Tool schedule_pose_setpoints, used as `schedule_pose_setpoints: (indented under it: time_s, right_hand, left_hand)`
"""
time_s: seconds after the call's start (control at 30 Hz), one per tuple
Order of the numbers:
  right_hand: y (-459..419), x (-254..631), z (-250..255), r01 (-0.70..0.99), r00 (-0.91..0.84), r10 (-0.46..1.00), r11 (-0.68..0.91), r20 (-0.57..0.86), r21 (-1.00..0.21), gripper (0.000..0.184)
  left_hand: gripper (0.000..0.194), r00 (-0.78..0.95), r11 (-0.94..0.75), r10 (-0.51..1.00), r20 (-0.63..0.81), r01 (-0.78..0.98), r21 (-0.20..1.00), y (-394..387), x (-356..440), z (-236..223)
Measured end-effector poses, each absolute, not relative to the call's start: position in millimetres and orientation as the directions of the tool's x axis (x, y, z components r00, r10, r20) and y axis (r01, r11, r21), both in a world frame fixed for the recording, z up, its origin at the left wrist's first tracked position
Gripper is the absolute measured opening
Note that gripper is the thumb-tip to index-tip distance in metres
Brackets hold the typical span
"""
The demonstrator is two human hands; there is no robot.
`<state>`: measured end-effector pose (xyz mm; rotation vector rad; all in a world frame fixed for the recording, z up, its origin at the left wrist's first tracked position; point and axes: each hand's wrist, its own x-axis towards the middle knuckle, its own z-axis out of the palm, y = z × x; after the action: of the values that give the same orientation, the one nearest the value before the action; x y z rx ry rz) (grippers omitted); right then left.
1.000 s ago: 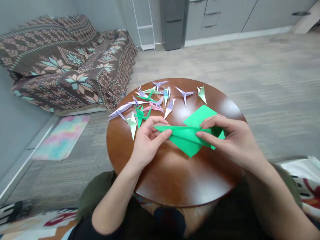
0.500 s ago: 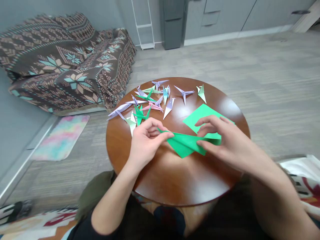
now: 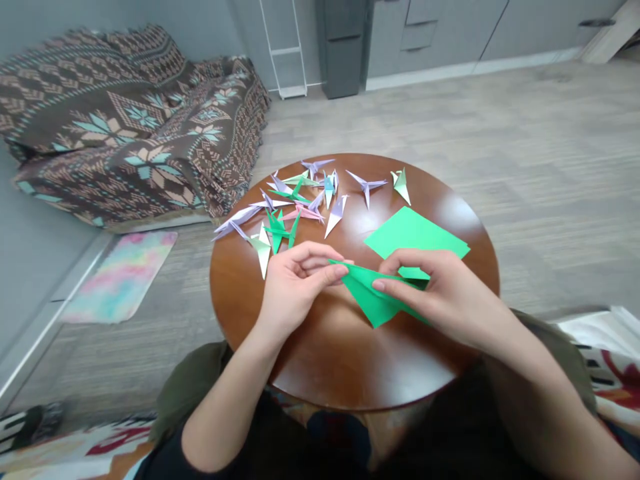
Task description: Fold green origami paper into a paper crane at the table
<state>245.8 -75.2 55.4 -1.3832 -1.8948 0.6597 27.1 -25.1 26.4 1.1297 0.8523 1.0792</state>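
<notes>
Sofa: brown and patterned (image 3: 140,127), at far left beyond the desk (image 3: 345,377).
Mat: pastel (image 3: 123,277), on the floor (image 3: 200,280) left of the desk.
Paper birds: a loose crowd on the desk's far left side, with a long purple bird (image 3: 243,219) outermost, a pale green bird (image 3: 262,250) just beside the left hand (image 3: 299,285), and a pink bird (image 3: 303,213) amid the group.
Left hand: thumb and fingertips pinched on the left tip of the green paper (image 3: 373,307), much as half a second ago.
Green paper: held between the hands over the desk's middle, one corner pointing down toward the near edge (whether it touches the wood, I cannot tell). Its fold does not look pressed flat yet.
Right hand (image 3: 434,287): the change is here; its fingers, lifted and spread before, now curl behind the paper, the thumb further left on the near face. The paper thus seems better steadied from both ends.
Flat sheets: bright green (image 3: 415,233), behind the right hand, probably two, judging by the doubled corner.
</notes>
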Motion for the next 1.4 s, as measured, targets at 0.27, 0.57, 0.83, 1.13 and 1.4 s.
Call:
schedule_pose_setpoints:
  time_s: [0.27,0.57,0.83,1.13,1.4]
  right_hand:
    - [-76,245,54,0.568,-0.168,0.961,0.278,0.221,-0.775,0.017]
    - [-77,246,56,0.567,-0.199,0.955,0.294,0.218,-0.77,0.019]
    - [-77,246,58,0.538,-0.188,0.975,0.206,0.122,-0.817,0.019]
    - [-76,245,58,0.472,-0.169,0.986,0.09,0.01,-0.877,0.02]
    - [-79,245,58,0.485,-0.17,0.985,0.047,-0.042,-0.873,0.025]
  left_hand:
    - [0.022,0.237,0.038,0.971,0.016,-0.221,0.974,-28,29,24]
    - [0.027,0.176,0.011,0.984,0.028,-0.215,0.976,-27,30,25]
    - [0.032,0.077,0.078,0.996,-0.054,-0.352,0.933,-19,29,27]
    - [0.022,0.524,0.214,0.849,-0.075,-0.21,0.954,-19,24,19]
    - [0.009,0.496,0.133,0.867,-0.04,-0.154,0.979,-22,23,12]
